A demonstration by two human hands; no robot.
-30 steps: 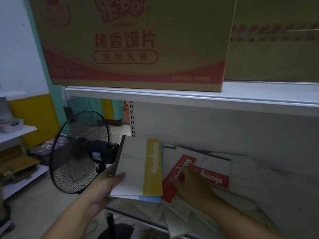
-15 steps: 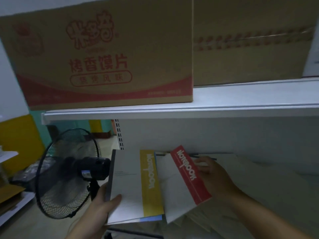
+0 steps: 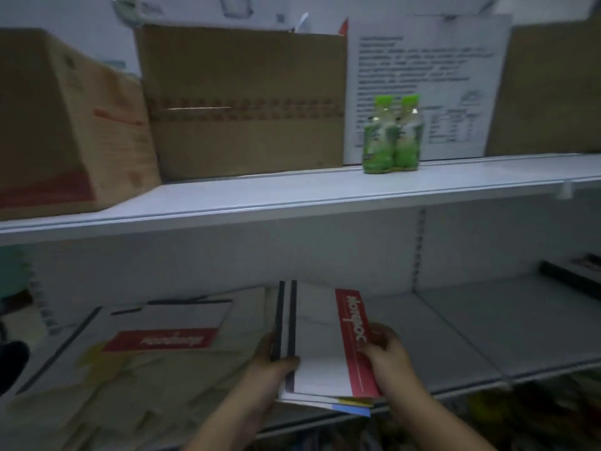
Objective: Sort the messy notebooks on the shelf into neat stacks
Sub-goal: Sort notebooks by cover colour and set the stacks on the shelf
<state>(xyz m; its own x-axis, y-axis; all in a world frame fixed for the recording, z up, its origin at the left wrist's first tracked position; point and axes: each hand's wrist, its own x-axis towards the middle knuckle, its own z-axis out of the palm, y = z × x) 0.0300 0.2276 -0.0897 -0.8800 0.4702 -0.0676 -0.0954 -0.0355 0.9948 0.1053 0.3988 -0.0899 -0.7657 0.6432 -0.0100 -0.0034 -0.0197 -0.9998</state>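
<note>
I hold a small stack of notebooks (image 3: 320,340) over the lower shelf (image 3: 461,336). Its top one is white with a red band down the right side; yellow and blue corners show beneath. My left hand (image 3: 271,356) grips the stack's left spine edge, thumb on top. My right hand (image 3: 385,348) grips the right edge over the red band. A messy pile of notebooks (image 3: 136,349) lies on the shelf to the left, one with a red label face up. The frame is blurred.
Upper shelf (image 3: 292,196) carries cardboard boxes (image 3: 244,99), two green bottles (image 3: 393,135) and a printed sheet (image 3: 422,83). A shelf upright (image 3: 418,252) divides the back panel. Dark objects (image 3: 569,278) lie at the far right. Colourful goods show below the shelf edge.
My right hand laid the red-banded notebook on top of the stack in my left hand. Both hands now hold the stack, and the view has swung right, away from the fan.
</note>
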